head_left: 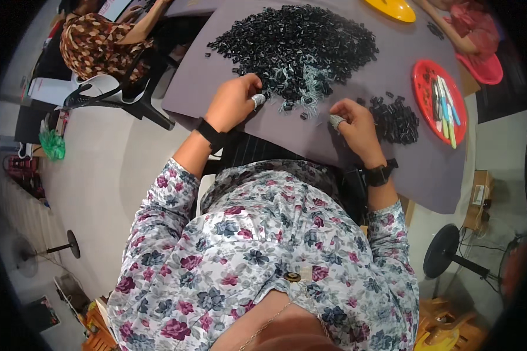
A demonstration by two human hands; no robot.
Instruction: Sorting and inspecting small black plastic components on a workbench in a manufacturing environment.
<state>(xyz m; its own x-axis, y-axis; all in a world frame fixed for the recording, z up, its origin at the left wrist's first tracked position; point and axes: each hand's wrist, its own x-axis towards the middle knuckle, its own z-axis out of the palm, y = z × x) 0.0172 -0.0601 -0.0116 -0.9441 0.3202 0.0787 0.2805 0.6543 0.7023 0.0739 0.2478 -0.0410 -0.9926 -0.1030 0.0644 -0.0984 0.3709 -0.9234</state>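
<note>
My left hand (233, 104) is at the near left edge of a big heap of small black pieces (298, 44), its fingers curled in. Whitish wrapping covers its thumb tip. My right hand (357, 126) is held over the table with thumb and fingers pinched together, and its thumb is wrapped too. What either hand holds, if anything, is too small or hidden. Between the hands, thin pale clear bits (307, 88) are scattered over the front of the heap. Beside my right hand lies a smaller pile of black pieces (395, 120).
A red plate (420, 88) with several knife-like tools stands on the right of the grey table (416, 169). A yellow plate (395, 9) is at the far edge. Co-workers sit at the far left and far right. A black chair (152, 105) is at left; a fan stand (442, 251) is at right.
</note>
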